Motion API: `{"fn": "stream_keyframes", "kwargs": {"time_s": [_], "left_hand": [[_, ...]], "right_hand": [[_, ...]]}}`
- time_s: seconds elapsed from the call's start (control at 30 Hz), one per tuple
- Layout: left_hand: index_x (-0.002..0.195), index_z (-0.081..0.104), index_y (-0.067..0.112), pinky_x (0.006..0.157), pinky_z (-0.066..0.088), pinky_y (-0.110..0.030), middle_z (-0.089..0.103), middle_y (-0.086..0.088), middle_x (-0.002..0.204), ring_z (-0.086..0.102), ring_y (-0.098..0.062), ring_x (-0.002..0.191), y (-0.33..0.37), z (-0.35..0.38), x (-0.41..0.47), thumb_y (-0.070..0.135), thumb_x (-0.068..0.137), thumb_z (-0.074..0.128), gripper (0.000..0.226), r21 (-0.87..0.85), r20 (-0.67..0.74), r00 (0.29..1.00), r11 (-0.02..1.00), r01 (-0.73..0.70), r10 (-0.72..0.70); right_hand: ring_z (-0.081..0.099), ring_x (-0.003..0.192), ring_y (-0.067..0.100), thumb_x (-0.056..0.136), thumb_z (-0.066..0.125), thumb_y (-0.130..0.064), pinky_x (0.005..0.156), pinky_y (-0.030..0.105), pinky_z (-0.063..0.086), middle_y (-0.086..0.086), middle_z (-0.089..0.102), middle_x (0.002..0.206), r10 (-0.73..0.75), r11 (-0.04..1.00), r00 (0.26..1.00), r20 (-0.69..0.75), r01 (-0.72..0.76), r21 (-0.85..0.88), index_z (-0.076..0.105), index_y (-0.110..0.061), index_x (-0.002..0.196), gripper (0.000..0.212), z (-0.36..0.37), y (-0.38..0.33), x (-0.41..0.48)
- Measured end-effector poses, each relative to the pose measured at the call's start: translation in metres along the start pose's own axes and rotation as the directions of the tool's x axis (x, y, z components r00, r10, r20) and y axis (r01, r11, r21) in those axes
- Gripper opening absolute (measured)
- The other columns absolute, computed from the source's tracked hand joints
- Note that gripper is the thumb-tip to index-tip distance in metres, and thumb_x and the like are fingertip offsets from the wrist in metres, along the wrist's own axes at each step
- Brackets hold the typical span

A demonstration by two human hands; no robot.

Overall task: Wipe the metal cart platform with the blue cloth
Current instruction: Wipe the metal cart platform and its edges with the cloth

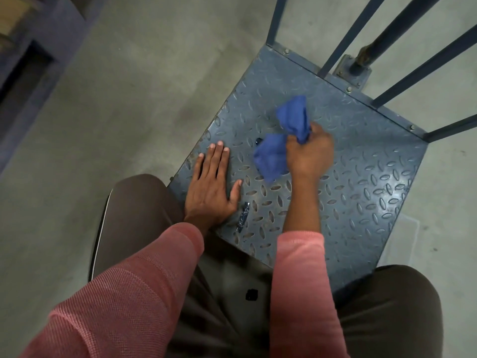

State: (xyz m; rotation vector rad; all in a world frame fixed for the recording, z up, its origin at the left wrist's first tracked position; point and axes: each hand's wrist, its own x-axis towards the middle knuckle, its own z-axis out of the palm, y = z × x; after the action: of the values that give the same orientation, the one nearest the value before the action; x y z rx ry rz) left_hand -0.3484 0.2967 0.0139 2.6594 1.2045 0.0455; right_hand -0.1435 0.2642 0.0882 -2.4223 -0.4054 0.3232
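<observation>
The metal cart platform (361, 182) is a blue-grey tread plate with a raised diamond pattern, filling the middle and right of the head view. My right hand (309, 153) is clenched around the bunched blue cloth (273, 153) near the platform's centre; cloth ends stick out above and to the left of the fist. My left hand (211, 184) lies flat on the platform's near left corner, fingers spread, holding nothing.
Dark blue upright bars (346, 37) and a bolted post base (353, 71) rise from the platform's far edge. A small crumpled wrapper (243, 217) lies by my left thumb, and a tiny dark bit (258, 142) sits near the cloth. Grey concrete floor (129, 99) surrounds the cart.
</observation>
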Motion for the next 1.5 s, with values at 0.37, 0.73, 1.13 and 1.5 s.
{"fn": "stream_keyframes", "kwargs": {"time_s": [0.37,0.73,1.13,1.5], "left_hand": [[0.165,0.013,0.005,0.129,0.011,-0.049,0.009,-0.013,0.174,0.004,-0.024,0.162,0.001,-0.001,0.000,0.053,0.102,0.035,0.082,-0.016,0.003,1.000,1.000,0.006,-0.006],[0.165,0.010,0.006,0.130,0.010,-0.049,0.005,-0.012,0.174,0.000,-0.024,0.162,-0.001,-0.001,0.000,0.054,0.102,0.033,0.083,-0.012,0.010,1.000,1.000,-0.002,0.002],[0.159,0.030,-0.001,0.129,0.014,-0.051,0.027,-0.021,0.167,0.018,-0.031,0.159,0.001,0.000,-0.001,0.051,0.102,0.035,0.077,-0.021,-0.020,1.000,1.000,-0.007,0.006],[0.165,0.015,0.005,0.130,0.011,-0.049,0.010,-0.013,0.174,0.002,-0.024,0.162,0.000,0.000,-0.001,0.051,0.101,0.037,0.081,-0.037,-0.015,1.000,0.999,-0.005,0.005]], "right_hand": [[0.061,0.108,0.037,0.094,0.063,-0.024,0.094,0.039,0.048,0.016,0.049,0.133,0.060,0.998,0.992,0.108,-0.062,0.015,0.057,-0.028,0.139,0.046,0.051,-0.030,-0.004],[0.057,0.092,0.016,0.091,0.069,-0.022,0.087,0.024,0.046,0.012,0.057,0.117,-0.068,0.986,0.997,-0.021,0.071,0.148,0.063,-0.022,0.133,0.043,0.017,0.005,0.006],[0.061,0.108,0.042,0.094,0.056,-0.014,0.093,0.038,0.048,0.018,0.042,0.140,-0.154,0.966,0.930,0.334,0.213,-0.145,0.056,-0.026,0.141,0.049,0.077,-0.070,-0.007],[0.057,0.116,0.038,0.093,0.054,-0.020,0.091,0.041,0.050,0.017,0.031,0.146,0.050,0.940,0.993,0.110,-0.010,-0.341,0.037,-0.026,0.151,0.061,0.062,-0.035,-0.001]]}}
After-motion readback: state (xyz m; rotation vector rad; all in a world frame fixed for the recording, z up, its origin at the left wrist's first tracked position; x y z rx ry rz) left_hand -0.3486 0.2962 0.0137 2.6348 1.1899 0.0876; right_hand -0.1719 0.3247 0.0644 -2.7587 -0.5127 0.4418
